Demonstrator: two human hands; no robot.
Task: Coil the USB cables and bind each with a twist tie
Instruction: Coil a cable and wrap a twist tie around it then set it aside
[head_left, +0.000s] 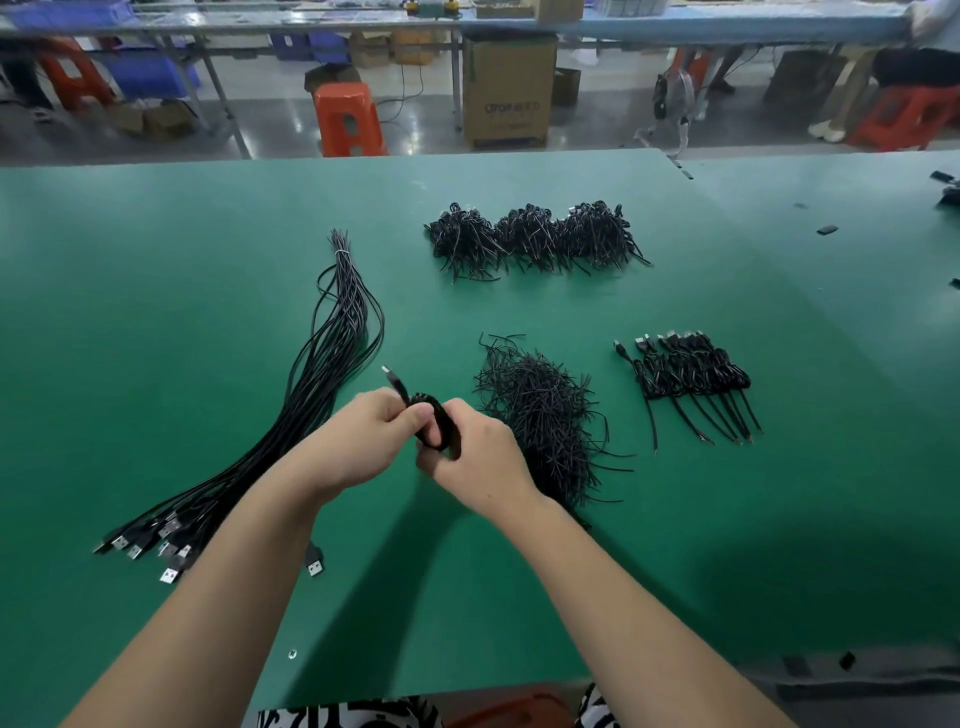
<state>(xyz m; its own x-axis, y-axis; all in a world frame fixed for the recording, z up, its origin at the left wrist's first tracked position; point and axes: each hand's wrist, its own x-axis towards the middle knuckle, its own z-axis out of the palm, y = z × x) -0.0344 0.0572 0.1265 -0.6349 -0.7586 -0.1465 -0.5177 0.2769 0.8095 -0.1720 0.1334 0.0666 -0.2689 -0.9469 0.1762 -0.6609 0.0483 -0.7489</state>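
A black USB cable coil (440, 421) is held over the green table between both hands. My left hand (363, 439) grips its left side, with the USB plug (395, 382) sticking up past the thumb. My right hand (475, 460) is closed around the coil's right side. A long bundle of uncoiled black USB cables (317, 384) lies to the left, plugs toward me. A loose heap of black twist ties (545, 415) sits just right of my hands. A row of coiled, tied cables (691, 379) lies further right.
Three bigger piles of bound cables (535, 241) rest at the table's (156, 260) far middle. One single USB plug (314, 564) lies near my left forearm. Small black bits lie at the far right edge. Orange stools and cardboard boxes stand on the floor beyond.
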